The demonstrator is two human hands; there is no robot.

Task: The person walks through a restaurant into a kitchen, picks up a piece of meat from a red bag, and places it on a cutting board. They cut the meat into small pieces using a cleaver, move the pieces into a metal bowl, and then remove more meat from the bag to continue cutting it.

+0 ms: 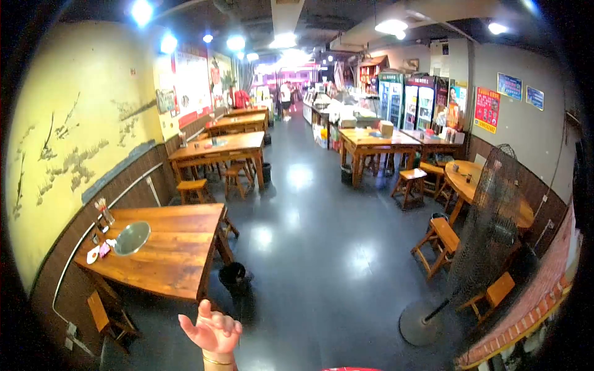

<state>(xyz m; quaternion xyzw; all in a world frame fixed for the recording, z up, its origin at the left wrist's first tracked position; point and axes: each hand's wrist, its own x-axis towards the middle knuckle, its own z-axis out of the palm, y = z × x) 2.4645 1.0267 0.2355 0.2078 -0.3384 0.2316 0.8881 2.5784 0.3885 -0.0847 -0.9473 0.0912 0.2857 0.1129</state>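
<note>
My left hand [213, 331] is raised at the bottom of the view, left of the middle, with its palm turned toward me. The thumb and forefinger are apart, the other fingers are loosely curled, and nothing shows in it. A thin gold bracelet [218, 361] circles the wrist. Just beyond the fingertips is the near corner of a wooden table [176, 260], apparently not touched. Set in the tabletop is a round grey metal piece [132, 238]. My right hand is out of view.
A black bin [234, 278] stands by the table. On the right are a standing fan [489, 216], stools [444, 235] and a round table [461, 179]. Wooden tables [223, 145] line both sides of the dark floor [297, 247]. A person [286, 99] stands far back, near a counter and drinks fridges [417, 102].
</note>
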